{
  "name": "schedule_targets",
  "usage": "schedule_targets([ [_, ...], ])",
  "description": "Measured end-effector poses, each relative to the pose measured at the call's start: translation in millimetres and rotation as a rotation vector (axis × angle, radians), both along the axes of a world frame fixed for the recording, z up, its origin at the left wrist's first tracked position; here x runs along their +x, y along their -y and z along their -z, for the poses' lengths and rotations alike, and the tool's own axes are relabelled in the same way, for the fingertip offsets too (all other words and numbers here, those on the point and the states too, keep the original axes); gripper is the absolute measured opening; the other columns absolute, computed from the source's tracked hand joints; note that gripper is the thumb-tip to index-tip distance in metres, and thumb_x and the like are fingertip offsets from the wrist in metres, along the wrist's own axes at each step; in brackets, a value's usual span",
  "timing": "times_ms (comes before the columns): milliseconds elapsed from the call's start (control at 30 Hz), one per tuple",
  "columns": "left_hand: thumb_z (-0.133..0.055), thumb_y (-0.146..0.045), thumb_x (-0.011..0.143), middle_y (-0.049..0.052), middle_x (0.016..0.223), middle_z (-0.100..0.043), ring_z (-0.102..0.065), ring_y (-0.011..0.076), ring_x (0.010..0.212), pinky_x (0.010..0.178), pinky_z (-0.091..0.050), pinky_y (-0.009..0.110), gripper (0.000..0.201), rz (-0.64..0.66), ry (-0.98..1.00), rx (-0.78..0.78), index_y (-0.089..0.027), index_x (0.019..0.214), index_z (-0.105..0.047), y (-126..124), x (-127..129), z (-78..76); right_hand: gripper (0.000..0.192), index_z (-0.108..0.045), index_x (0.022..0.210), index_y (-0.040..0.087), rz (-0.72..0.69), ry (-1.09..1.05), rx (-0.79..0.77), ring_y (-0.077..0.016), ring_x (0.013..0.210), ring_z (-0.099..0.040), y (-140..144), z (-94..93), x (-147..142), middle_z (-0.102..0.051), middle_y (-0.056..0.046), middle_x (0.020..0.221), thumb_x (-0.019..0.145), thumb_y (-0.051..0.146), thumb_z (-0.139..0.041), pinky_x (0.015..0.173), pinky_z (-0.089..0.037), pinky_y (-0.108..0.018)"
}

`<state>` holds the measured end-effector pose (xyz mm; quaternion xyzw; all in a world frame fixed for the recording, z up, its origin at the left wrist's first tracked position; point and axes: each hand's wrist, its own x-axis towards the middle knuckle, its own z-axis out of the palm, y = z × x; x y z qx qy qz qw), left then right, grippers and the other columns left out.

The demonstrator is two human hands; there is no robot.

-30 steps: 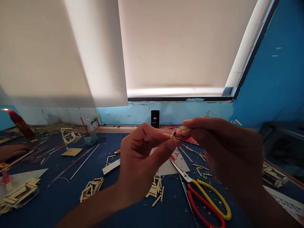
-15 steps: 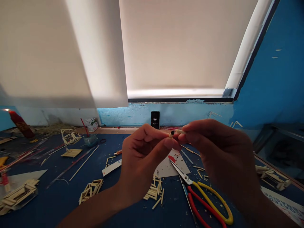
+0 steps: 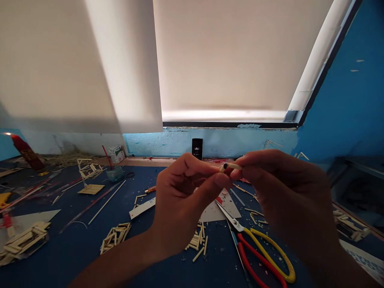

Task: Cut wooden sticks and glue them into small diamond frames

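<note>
Raised above the table, my left hand [image 3: 183, 196] is closed in a pinch on a short pale stick piece [image 3: 222, 169]. My right hand [image 3: 282, 192] pinches another short pale stick [image 3: 234, 166] between thumb and fingertips. The two pieces meet or nearly meet at a small dark spot; whether it belongs to one tip or the other I cannot tell. Below the hands lie scissors [image 3: 237, 226] with one red and one yellow handle, blades partly over a white card [image 3: 210, 214]. Cut stick pieces [image 3: 196, 242] are heaped under my left hand.
More stick pieces [image 3: 115, 238] are piled left. Small stick structures [image 3: 90, 172] stand at the back left, near a glass jar [image 3: 115, 175] and a small box [image 3: 116, 153]. A phone [image 3: 197, 149] leans on the wall. A red bottle [image 3: 28, 154] stands far left.
Both hands have shifted slightly right in view, still pinching their pieces. The right-hand stick now shows more of its length, its end close against the left-hand piece.
</note>
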<state>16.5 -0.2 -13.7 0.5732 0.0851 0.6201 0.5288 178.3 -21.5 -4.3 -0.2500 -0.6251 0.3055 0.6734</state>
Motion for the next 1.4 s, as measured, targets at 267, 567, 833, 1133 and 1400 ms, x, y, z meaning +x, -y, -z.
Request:
schedule_targets([
  [267,-0.082,-0.007,0.085,-0.003,0.082,-0.082,-0.078,0.0123,0.075,0.061,-0.061,0.018,0.019,-0.101,-0.005,0.008,-0.022,0.079,-0.074,4.0,1.7,-2.0,0.024,-0.083,0.096,0.034,0.123,0.042,0.077,-0.0091,0.073,-0.077,4.5,1.6,-2.6,-0.082,0.008,0.085,0.088,0.012,-0.081,0.066,-0.066,-0.013],
  [567,-0.084,-0.01,0.085,-0.003,0.079,-0.079,-0.075,0.0119,0.071,0.062,-0.062,0.019,0.017,-0.145,-0.063,0.017,-0.024,0.09,-0.077,2.1,-0.6,-2.1,0.027,-0.083,0.097,0.034,0.161,0.037,0.096,-0.01,0.076,-0.078,5.7,3.1,-2.5,-0.082,0.009,0.086,0.087,0.009,-0.081,0.07,-0.067,-0.015],
  [833,-0.083,-0.011,0.086,-0.002,0.083,-0.083,-0.078,0.0139,0.073,0.064,-0.064,0.02,0.014,-0.162,-0.064,0.024,-0.024,0.089,-0.079,-0.8,-0.5,-0.8,0.027,-0.083,0.096,0.035,0.204,0.04,0.109,-0.012,0.074,-0.079,2.8,4.7,-3.6,-0.082,0.009,0.084,0.087,0.01,-0.082,0.066,-0.068,-0.018],
  [1133,-0.085,-0.011,0.084,-0.002,0.083,-0.083,-0.079,0.0138,0.074,0.065,-0.064,0.019,0.016,-0.171,-0.031,0.019,-0.026,0.087,-0.08,0.9,2.3,-2.1,0.029,-0.082,0.097,0.037,0.259,0.063,0.106,-0.0142,0.074,-0.079,2.8,8.0,-2.4,-0.082,0.008,0.086,0.086,0.01,-0.081,0.065,-0.069,-0.021],
  [1400,-0.085,-0.009,0.083,-0.003,0.082,-0.083,-0.078,0.0141,0.075,0.063,-0.064,0.02,0.017,-0.195,-0.041,0.018,-0.026,0.086,-0.081,0.9,1.3,-1.7,0.029,-0.082,0.095,0.039,0.294,0.114,0.127,-0.0145,0.068,-0.077,3.7,4.0,-3.5,-0.081,0.01,0.082,0.086,0.012,-0.081,0.059,-0.066,-0.025],
])
